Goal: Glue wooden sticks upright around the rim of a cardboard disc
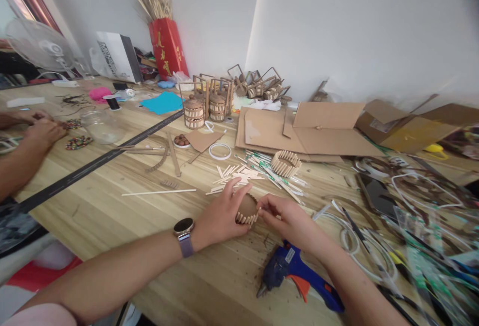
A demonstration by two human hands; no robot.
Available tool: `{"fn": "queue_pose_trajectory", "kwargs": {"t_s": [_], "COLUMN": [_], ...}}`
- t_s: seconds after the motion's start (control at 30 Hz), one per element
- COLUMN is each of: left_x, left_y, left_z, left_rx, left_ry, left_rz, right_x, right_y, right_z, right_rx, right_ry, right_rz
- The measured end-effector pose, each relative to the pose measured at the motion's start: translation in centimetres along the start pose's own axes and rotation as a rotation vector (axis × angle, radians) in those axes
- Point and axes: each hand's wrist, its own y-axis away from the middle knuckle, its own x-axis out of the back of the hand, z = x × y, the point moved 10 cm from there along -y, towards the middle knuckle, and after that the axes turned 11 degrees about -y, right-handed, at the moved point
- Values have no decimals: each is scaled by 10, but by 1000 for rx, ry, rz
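My left hand (223, 210), with a watch at the wrist, grips the left side of a small round cardboard basket base (247, 208) with short wooden sticks set around its edge. At the right edge of that base, the fingers of my right hand (285, 214) are pinched together; whatever they hold is too small to make out. Beyond my hands lies a loose pile of short wooden sticks (239, 174). A finished-looking ring of sticks (286, 164) stands behind to the right. Below my right hand rests a blue hot glue gun (288, 271), its nozzle toward the lower left.
Small lidded baskets (193, 111) stand at the back, beside flattened cardboard (269, 134). A tangle of white cords and tools (368, 246) covers the right side. Another person's hands (41, 129) work at the far left near a glass jar (101, 126).
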Motion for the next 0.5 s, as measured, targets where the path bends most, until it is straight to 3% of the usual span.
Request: {"fn": "queue_pose_trajectory", "kwargs": {"t_s": [0.5], "left_x": [-1], "left_y": [0], "left_z": [1], "left_rx": [6], "left_ry": [-9], "left_rz": [-17], "right_x": [-10], "right_y": [0], "right_z": [9], "right_rx": [-17], "right_ry": [30], "right_rz": [-48]}}
